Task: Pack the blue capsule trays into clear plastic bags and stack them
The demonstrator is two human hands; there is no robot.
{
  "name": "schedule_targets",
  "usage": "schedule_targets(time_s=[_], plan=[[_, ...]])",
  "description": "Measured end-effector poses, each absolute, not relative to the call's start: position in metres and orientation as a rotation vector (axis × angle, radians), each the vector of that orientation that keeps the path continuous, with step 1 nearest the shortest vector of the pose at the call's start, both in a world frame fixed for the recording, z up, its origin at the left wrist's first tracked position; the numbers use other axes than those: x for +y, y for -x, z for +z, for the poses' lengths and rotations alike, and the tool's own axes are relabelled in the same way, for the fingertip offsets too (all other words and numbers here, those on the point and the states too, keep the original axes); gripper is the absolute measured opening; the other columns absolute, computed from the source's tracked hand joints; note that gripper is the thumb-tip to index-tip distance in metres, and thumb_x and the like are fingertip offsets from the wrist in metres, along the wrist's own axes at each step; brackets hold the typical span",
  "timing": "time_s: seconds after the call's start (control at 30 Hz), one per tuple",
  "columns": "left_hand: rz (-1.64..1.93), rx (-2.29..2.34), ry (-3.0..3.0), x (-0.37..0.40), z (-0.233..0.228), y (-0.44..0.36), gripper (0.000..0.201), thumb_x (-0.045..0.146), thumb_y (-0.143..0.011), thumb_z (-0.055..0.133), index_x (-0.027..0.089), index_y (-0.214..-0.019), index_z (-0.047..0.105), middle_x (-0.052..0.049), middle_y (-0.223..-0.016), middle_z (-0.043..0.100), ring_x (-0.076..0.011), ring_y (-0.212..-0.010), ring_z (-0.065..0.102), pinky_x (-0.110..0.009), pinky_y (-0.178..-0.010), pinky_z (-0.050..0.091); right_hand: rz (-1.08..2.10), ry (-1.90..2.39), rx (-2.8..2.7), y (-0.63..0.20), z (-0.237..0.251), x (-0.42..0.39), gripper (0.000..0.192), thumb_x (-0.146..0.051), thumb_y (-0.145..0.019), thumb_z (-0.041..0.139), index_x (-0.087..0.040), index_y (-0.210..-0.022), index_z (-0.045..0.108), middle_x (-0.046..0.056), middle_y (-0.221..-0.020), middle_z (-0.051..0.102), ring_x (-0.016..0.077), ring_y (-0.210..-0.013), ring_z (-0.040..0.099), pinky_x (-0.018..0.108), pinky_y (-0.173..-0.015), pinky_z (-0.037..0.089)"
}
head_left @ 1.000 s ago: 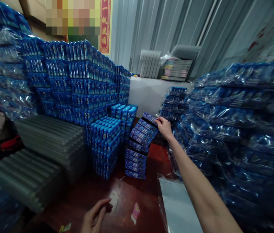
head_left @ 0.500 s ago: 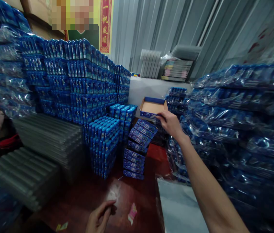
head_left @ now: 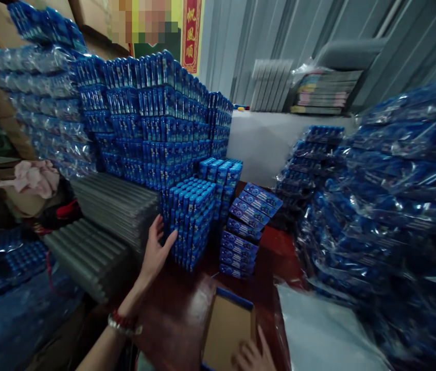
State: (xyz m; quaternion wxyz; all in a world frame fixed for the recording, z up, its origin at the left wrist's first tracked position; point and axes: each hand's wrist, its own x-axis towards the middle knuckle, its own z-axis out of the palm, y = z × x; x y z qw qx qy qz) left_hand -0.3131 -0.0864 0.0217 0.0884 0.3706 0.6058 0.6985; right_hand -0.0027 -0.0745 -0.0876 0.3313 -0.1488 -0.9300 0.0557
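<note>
My left hand [head_left: 155, 251] reaches forward with fingers spread, close to the low block of small upright blue boxes [head_left: 192, 219] on the red-brown table [head_left: 179, 309]; whether it touches them I cannot tell. At the bottom edge my right hand [head_left: 251, 356] rests on the near rim of an empty open blue tray box [head_left: 227, 327] with a brown cardboard inside, lying flat on the table. Behind the tray leans a stack of flat blue tray boxes [head_left: 246, 226].
Tall walls of blue boxes [head_left: 156, 118] rise at the back left. Plastic-wrapped blue packs [head_left: 395, 180] pile up on the right. Stacks of grey plastic trays [head_left: 102, 226] lie on the left. A clear plastic bag [head_left: 318, 330] lies front right.
My right hand took an open tray box off the leaning stack and brought it down to the table in front of me. My left hand rose from the table toward the upright boxes.
</note>
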Motion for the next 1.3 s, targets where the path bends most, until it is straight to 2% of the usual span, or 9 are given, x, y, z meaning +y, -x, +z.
schedule_targets(time_s=[0.1, 0.17, 0.4, 0.57, 0.77, 0.93, 1.03, 1.2, 1.3], plan=[[1.944, 2.057, -1.248, -0.056, 0.038, 0.314, 0.106, 0.054, -0.065, 0.071, 0.019, -0.145, 0.012, -0.017, -0.148, 0.023, -0.0294, -0.138, 0.022, -0.046, -0.112, 0.021, 0.418, 0.591, -2.297, 0.042, -0.029, -0.032, 0.018, -0.028, -0.087, 0.049, -0.029, -0.102, 0.058, 0.001, -0.094, 0.068, 0.0198, -0.089, 0.064, 0.046, -0.101, 0.038], [1.878, 2.176, -1.308, -0.041, 0.047, 0.311, 0.119, 0.057, -0.059, 0.073, 0.017, -0.146, 0.002, -0.019, -0.149, 0.018, -0.0320, -0.139, 0.015, -0.048, -0.113, 0.017, 0.675, 0.661, -2.083, 0.084, 0.020, 0.008, 0.024, -0.035, -0.092, 0.039, -0.025, -0.104, 0.057, 0.005, -0.105, 0.065, 0.0205, -0.098, 0.060, 0.040, -0.094, 0.043], [1.769, 2.550, -1.300, -0.014, 0.064, 0.302, 0.127, 0.062, -0.056, 0.071, 0.014, -0.146, -0.004, -0.022, -0.140, 0.029, -0.0394, -0.132, 0.027, -0.056, -0.107, 0.020, 0.970, 0.895, -1.704, 0.218, 0.106, 0.105, 0.044, -0.048, -0.086, 0.039, -0.018, -0.115, 0.053, 0.012, -0.122, 0.057, 0.0245, -0.118, 0.049, 0.038, -0.102, 0.032], [1.809, 2.556, -1.375, -0.012, 0.061, 0.303, 0.121, 0.054, -0.059, 0.071, 0.012, -0.146, -0.002, -0.021, -0.132, 0.031, -0.0398, -0.127, 0.031, -0.057, -0.105, 0.023, 0.998, 0.979, -1.568, 0.233, 0.100, 0.115, 0.052, -0.051, -0.084, 0.040, -0.015, -0.119, 0.051, 0.015, -0.127, 0.052, 0.0273, -0.121, 0.045, 0.040, -0.102, 0.031], [1.998, 2.423, -1.653, -0.023, 0.049, 0.296, 0.118, 0.049, -0.059, 0.072, 0.011, -0.145, 0.000, -0.019, -0.132, 0.022, -0.0373, -0.128, 0.023, -0.053, -0.107, 0.021, 1.109, 0.892, -1.530, 0.237, 0.103, 0.113, 0.044, -0.055, -0.079, 0.046, -0.019, -0.099, 0.060, 0.004, -0.101, 0.065, 0.0198, -0.103, 0.055, 0.033, -0.093, 0.040], [1.992, 2.382, -1.819, -0.051, 0.038, 0.264, 0.114, 0.050, -0.060, 0.072, 0.008, -0.142, 0.006, -0.022, -0.137, 0.014, -0.0407, -0.133, 0.011, -0.056, -0.110, 0.010, 1.237, 0.690, -1.372, 0.214, 0.104, 0.092, 0.039, -0.052, -0.077, 0.051, -0.017, -0.094, 0.055, 0.000, -0.088, 0.061, 0.0138, -0.085, 0.057, 0.028, -0.081, 0.045], [1.988, 2.340, -1.748, -0.085, 0.018, 0.228, 0.118, 0.052, -0.058, 0.074, 0.014, -0.142, 0.000, -0.022, -0.139, 0.011, -0.0414, -0.134, 0.014, -0.058, -0.108, 0.014, 1.183, 0.614, -1.323, 0.166, 0.094, 0.058, 0.032, -0.048, -0.075, 0.057, -0.019, -0.089, 0.054, -0.003, -0.082, 0.056, 0.0121, -0.078, 0.054, 0.026, -0.077, 0.045], [1.775, 2.174, -1.768, -0.142, -0.057, 0.156, 0.122, 0.044, -0.060, 0.075, 0.032, -0.141, -0.014, -0.015, -0.142, 0.004, -0.0400, -0.132, 0.019, -0.058, -0.105, 0.028, 0.996, 0.936, -1.378, 0.072, 0.022, -0.003, 0.027, -0.045, -0.076, 0.059, -0.020, -0.086, 0.056, -0.002, -0.081, 0.055, 0.0139, -0.078, 0.051, 0.027, -0.076, 0.042], [1.550, 2.098, -1.620, -0.158, -0.110, 0.124, 0.114, 0.039, -0.065, 0.072, 0.030, -0.143, -0.011, -0.017, -0.144, 0.004, -0.0416, -0.132, 0.020, -0.059, -0.102, 0.032, 0.966, 1.156, -1.366, 0.042, -0.041, -0.018, 0.029, -0.046, -0.074, 0.059, -0.019, -0.086, 0.056, 0.000, -0.083, 0.057, 0.0165, -0.078, 0.051, 0.029, -0.075, 0.042]])
